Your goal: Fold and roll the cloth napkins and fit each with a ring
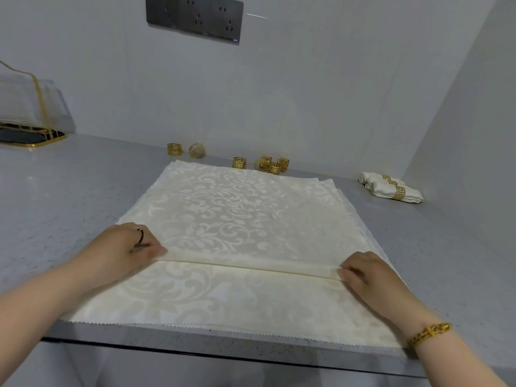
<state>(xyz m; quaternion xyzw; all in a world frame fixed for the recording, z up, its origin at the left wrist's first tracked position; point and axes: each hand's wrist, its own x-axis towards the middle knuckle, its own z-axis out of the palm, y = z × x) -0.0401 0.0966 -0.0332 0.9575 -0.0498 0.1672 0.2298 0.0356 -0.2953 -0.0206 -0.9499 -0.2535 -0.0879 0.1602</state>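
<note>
Being pinched at both ends of its fold in the closed grips of the left hand (131, 247) and right hand (368, 277), the napkin (240, 219) may be creased askew if one end is carried further.

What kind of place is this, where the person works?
Probably a kitchen or service counter, indoors: a grey speckled countertop, a socket panel mounted above it, and gold rings behind a napkin spread on it.

Grey speckled countertop (83, 188) is backed by pale wall (321, 88), on which dark socket panel (194, 19) is mounted; gold-framed rack (35, 135) is set far left.
</note>
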